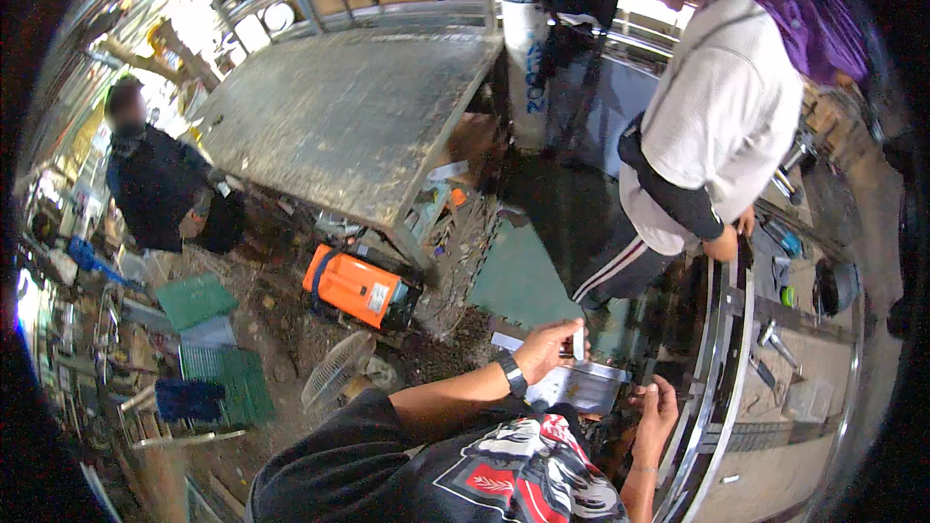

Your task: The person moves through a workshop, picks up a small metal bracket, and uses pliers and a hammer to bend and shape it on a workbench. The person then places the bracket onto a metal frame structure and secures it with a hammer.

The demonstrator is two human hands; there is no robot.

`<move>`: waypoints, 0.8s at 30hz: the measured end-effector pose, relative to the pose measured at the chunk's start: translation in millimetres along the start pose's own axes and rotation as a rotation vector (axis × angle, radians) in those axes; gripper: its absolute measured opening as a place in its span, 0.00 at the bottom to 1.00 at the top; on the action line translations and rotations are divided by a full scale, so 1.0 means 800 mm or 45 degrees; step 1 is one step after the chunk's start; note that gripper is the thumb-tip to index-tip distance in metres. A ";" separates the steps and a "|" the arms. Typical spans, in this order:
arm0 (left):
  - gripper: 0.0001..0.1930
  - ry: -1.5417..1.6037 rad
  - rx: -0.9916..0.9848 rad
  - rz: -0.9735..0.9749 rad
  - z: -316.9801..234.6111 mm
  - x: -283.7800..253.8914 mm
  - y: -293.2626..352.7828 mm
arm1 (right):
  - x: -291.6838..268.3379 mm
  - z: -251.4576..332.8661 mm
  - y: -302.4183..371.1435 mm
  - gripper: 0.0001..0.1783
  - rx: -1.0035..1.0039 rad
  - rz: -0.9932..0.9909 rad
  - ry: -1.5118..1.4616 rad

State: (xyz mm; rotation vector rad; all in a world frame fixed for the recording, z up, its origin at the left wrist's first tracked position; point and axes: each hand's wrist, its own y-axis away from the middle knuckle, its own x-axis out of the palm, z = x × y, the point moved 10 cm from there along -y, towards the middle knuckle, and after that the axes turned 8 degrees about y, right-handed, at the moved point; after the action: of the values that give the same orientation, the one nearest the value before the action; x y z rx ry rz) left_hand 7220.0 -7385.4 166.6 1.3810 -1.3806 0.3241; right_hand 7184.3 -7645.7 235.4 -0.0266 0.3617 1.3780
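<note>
White slim piece (pixel 579 344), held in left hand (pixel 544 353), right hand (pixel 656 414) apart

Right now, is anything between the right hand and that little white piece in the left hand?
Nothing visible blocks the gap between the right hand and the white piece in the left hand. A greyish flat object appears below; its exact height is hard to tell.

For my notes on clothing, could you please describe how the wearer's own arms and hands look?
The left hand and right hand are ungloved. A wide dark band, perhaps a watch, circles the left wrist; a thin bracelet, the right. A short black sleeve covers the left upper arm; the right sleeve is unclear.
</note>
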 end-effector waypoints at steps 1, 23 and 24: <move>0.16 0.014 0.028 -0.023 -0.010 0.009 0.009 | -0.013 0.004 -0.007 0.16 0.025 -0.006 -0.056; 0.14 -1.670 0.092 -1.269 -0.135 -0.296 0.161 | -0.453 -0.310 -0.514 0.14 0.569 -1.114 -0.874; 0.14 -1.645 0.078 -1.294 -0.134 -0.290 0.150 | -0.473 -0.314 -0.519 0.18 0.551 -1.169 -0.831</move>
State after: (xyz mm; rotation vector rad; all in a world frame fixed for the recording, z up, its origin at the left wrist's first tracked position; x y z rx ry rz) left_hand 7106.1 -7142.7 77.4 2.2510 -1.3278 -1.4180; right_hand 7468.4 -8147.1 19.5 0.5422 0.0564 0.3330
